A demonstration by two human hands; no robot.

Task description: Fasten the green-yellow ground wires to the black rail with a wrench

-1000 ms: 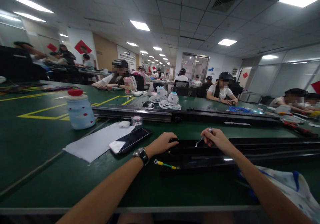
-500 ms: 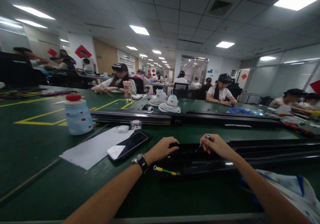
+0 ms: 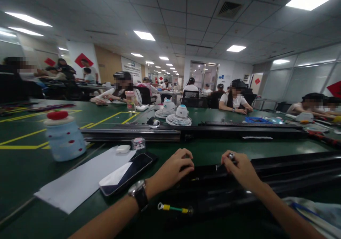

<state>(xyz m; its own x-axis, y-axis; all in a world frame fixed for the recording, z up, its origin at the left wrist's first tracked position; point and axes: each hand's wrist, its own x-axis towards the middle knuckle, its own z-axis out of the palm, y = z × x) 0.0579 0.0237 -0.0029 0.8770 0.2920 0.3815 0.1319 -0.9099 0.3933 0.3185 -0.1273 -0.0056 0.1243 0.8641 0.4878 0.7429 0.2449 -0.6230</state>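
Observation:
My left hand [image 3: 174,168] is over the near end of a long black metal profile [image 3: 290,163], thumb and curled fingers apart, nothing visible between them. It is unclear whether the fingertips touch the profile. Further right, my right hand [image 3: 241,168] is closed round a slim screwdriver-like tool [image 3: 231,156] with a silvery top; its thin shaft points left toward the profile, and the fingers cover most of it. A short green-and-yellow wire [image 3: 174,208] with a ring terminal sticks out from the profile's left end, below my left hand.
Paper sheets [image 3: 80,184] and a phone [image 3: 125,173] lie left, near a blue jar [image 3: 65,139] with a red top. Further back are another long profile [image 3: 133,135], white fans [image 3: 179,116] and a blue tray [image 3: 257,121]. A cloth [image 3: 319,214] lies right. Co-workers sit beyond.
The camera view has shifted, so the table things appear lower and the left-side ones farther left. My right hand appears farther from my left, still holding the tool. The left thumb and fingers look raised.

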